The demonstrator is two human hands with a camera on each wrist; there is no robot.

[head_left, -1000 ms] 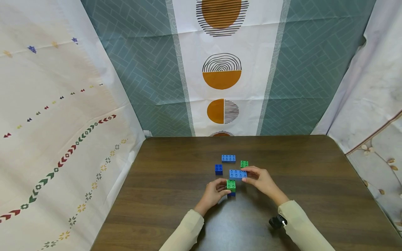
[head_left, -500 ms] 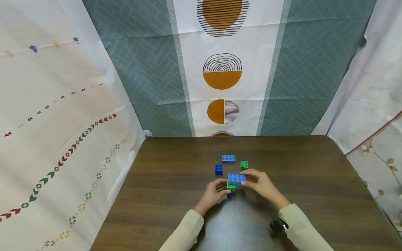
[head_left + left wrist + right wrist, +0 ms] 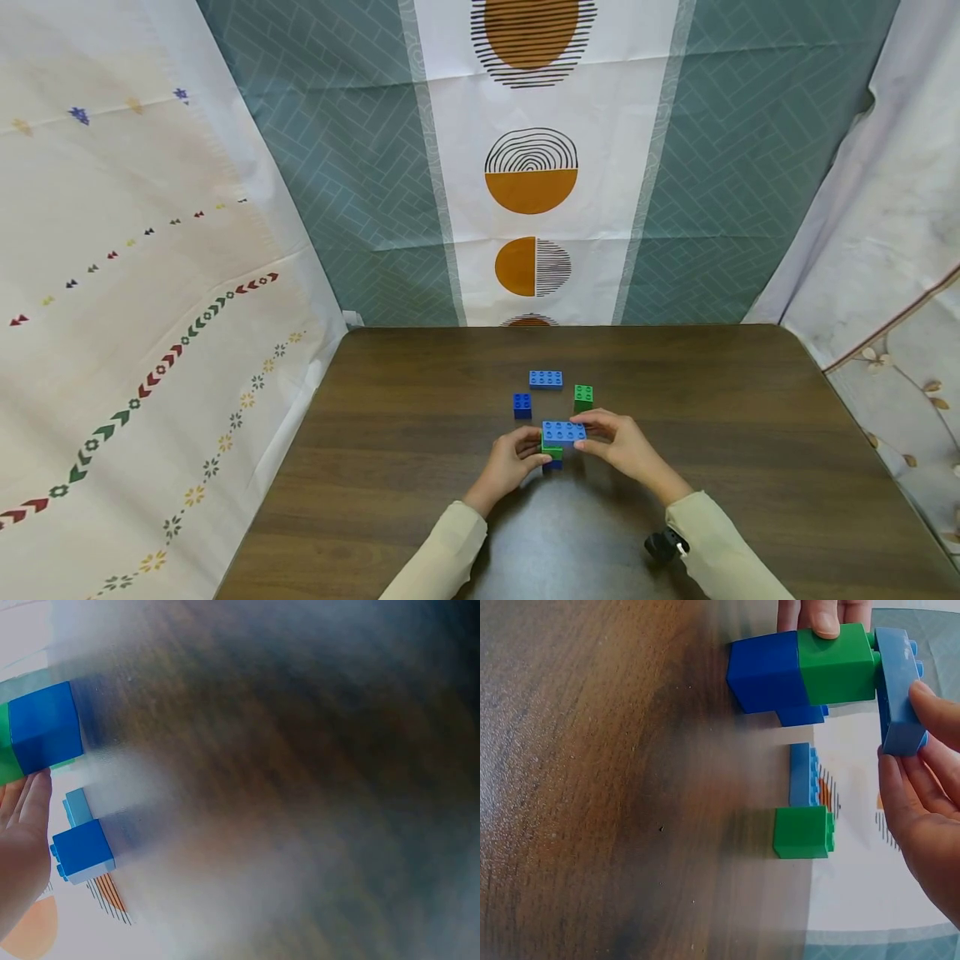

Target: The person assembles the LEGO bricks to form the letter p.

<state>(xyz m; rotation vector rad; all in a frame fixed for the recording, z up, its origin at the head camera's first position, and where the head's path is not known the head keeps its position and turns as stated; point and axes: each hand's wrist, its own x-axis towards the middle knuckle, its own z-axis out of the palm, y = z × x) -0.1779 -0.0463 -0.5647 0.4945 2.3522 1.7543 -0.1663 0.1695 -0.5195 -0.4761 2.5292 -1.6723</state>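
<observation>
Since the earlier frames, I noted the right hand (image 3: 626,446) had carried its pinched long blue brick (image 3: 564,432) down onto the green-on-blue stack (image 3: 552,456), which the left hand (image 3: 510,460) gripped near table centre. Studs looked only partly seated; off-centre pressure could tip the stack. Beyond lay a small blue brick (image 3: 522,405), a green brick (image 3: 583,395) and a second long brick (image 3: 546,379).

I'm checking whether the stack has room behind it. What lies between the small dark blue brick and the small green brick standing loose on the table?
In the head view, only bare table shows between the dark blue brick and the loose green brick.
</observation>
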